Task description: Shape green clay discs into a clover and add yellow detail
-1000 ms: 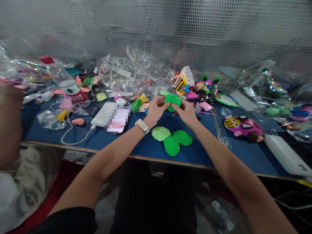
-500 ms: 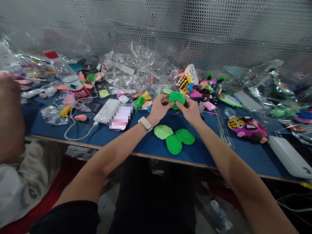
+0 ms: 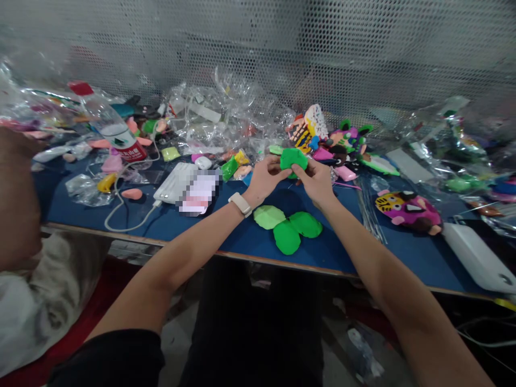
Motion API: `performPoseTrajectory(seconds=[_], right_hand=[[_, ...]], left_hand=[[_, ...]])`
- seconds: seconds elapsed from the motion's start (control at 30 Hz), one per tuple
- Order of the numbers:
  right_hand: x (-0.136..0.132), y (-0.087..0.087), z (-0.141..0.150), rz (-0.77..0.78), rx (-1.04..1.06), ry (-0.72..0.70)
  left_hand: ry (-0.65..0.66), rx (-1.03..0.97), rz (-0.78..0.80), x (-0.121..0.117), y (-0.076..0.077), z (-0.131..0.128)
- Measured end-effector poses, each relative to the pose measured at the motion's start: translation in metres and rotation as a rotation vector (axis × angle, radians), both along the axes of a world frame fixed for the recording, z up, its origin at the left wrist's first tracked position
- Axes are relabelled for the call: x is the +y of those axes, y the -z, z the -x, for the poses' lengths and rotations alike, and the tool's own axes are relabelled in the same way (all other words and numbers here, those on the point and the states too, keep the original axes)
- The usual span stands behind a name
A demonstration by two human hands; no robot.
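Between my two hands, a little above the blue table, is a flat piece of green clay. My left hand pinches its left edge, thumb on the near face and the other fingers behind. From the other side my right hand grips it, thumb pressed near the lower middle. Three thin leaf-like clay discs lie just below my hands: a pale green disc, a bright green disc and another green disc. Their inner ends meet or nearly touch.
Left of my wrist lie a phone and a white power bank with a cable. A tilted bottle stands farther left. Clear wrappers crowd the back. At right sit a painted clay figure, thin wires and a white device.
Both hands keep hold of the green clay piece, which has tilted slightly, and the right thumb has shifted a little. The discs on the table stay put.
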State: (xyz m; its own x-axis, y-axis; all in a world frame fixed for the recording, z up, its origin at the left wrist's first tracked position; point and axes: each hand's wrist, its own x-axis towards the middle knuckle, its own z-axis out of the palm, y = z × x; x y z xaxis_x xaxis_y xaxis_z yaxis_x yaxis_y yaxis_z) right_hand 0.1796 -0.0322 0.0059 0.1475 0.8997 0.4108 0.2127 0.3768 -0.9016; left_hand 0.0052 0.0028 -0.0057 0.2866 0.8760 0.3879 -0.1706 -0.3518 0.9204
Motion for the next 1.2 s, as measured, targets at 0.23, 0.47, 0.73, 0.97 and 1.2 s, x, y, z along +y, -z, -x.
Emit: performPoseTrajectory(seconds=[0.23,0.47,0.73,0.97,1.2], right_hand=[[0.0034,0.0023,-0.0045,0.053,-0.002,-0.05],[0.0041,0.0039,-0.0059,0.035,0.002,-0.056],[0.0025,0.001,-0.0019,0.041,0.028,-0.076],[0.0021,0.0001,-0.0015,0.054,0.027,-0.088],[0.0038,-0.0004,-0.0048,0.085,0.043,-0.153]], left_hand=[[-0.067,-0.048,0.079,0.007,0.0043,-0.0009],[-0.051,-0.072,0.118,0.0044,0.0026,-0.0006],[-0.033,-0.016,0.08,0.0066,0.0065,0.0005],[-0.077,-0.001,0.035,0.0059,0.006,0.0015],[-0.113,-0.075,0.093,0.004,0.0056,-0.0007]])
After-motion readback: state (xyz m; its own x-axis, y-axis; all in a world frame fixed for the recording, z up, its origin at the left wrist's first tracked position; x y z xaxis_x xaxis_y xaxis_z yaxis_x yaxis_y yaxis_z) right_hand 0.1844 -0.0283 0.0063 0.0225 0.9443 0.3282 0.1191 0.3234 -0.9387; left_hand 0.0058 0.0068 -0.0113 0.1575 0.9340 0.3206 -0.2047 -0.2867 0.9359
